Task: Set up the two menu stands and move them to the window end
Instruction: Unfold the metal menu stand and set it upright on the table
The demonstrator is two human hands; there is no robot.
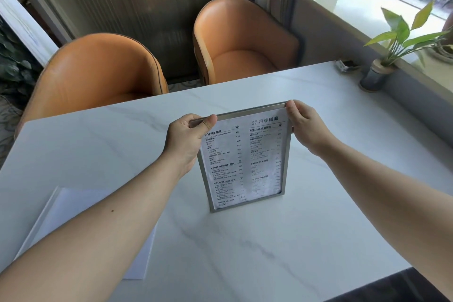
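Note:
A silver-framed menu stand (245, 162) stands upright on the white marble table (245, 240), its printed menu facing me. My left hand (188, 142) grips its top left corner, thumb on the front. At the top right corner, my right hand (304, 125) pinches the frame. A second menu stand (73, 206) lies flat on the table at the near left, blank white side up, partly hidden under my left forearm.
Two orange tub chairs (98, 76) (242, 39) stand behind the table's far edge. At the right, by the window, a potted green plant (382, 66) and a small glass ashtray (345, 65) occupy the table's far right corner.

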